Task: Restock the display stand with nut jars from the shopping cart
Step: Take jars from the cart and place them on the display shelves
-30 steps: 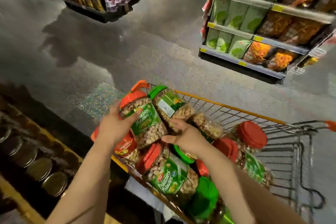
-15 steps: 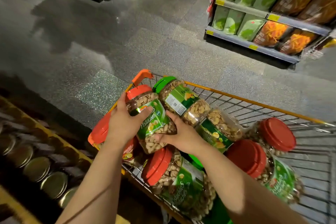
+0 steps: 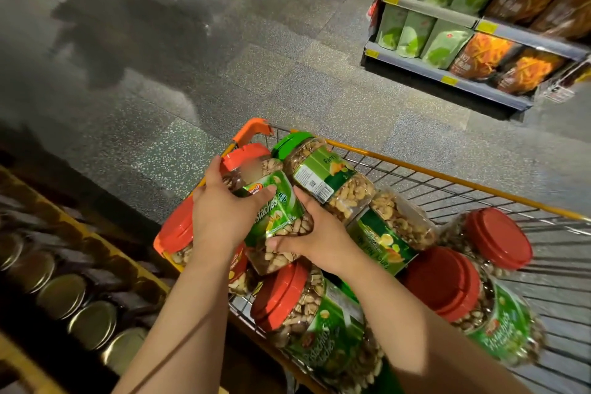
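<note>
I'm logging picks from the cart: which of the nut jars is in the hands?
The orange-lidded pistachio jar, gripped by left hand and right hand; the other jars lie untouched in the cart.

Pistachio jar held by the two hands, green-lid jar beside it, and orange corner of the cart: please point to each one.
pistachio jar [image 3: 277, 214]: head view, on its green label.
green-lid jar [image 3: 323, 169]: head view, on its label.
orange cart corner [image 3: 252, 128]: head view, on the plastic bumper.
</note>
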Motion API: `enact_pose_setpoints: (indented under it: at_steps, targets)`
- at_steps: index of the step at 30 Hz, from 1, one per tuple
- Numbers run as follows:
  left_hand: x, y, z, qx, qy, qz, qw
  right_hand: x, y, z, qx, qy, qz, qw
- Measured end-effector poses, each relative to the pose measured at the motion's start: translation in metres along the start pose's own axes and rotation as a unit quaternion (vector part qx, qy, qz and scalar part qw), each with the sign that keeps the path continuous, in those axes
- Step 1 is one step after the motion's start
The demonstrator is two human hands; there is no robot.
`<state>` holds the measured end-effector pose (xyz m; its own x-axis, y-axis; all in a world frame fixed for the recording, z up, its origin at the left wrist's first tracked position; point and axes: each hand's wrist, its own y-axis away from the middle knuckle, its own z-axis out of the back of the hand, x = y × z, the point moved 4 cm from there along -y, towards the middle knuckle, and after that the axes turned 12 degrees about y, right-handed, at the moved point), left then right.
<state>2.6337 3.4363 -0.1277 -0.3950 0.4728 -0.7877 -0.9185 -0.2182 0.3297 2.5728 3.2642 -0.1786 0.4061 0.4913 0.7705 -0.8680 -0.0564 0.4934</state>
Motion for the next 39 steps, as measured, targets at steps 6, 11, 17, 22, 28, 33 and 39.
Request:
enact_pose_setpoints:
  at_steps: [6,11,17,22,28,33,39]
  targets:
    - [-0.022,0.022,0.020,-0.013,0.033,-0.016,0.999,0.021,0.021,0.018,-0.021,-0.013,0.038,0.999]
    - [-0.046,0.060,0.045,-0.039,0.073,-0.043,0.996,0.047,0.062,0.036,-0.024,-0.028,0.060,0.998]
    - [-0.078,0.140,0.073,-0.058,0.133,-0.059,0.988,0.072,0.145,0.066,-0.029,0.007,0.117,0.993]
    - [-0.099,0.229,0.090,-0.104,0.222,-0.096,0.965,0.084,0.226,0.085,-0.034,0.032,0.187,0.981]
    - [-0.104,0.359,0.097,-0.153,0.293,-0.137,0.934,0.074,0.342,0.099,-0.013,0.081,0.259,0.963]
    - [-0.095,0.452,0.101,-0.164,0.331,-0.165,0.915,0.056,0.436,0.111,0.007,0.116,0.308,0.944]
    - [-0.075,0.554,0.121,-0.209,0.341,-0.177,0.899,0.048,0.511,0.100,0.039,0.121,0.360,0.924]
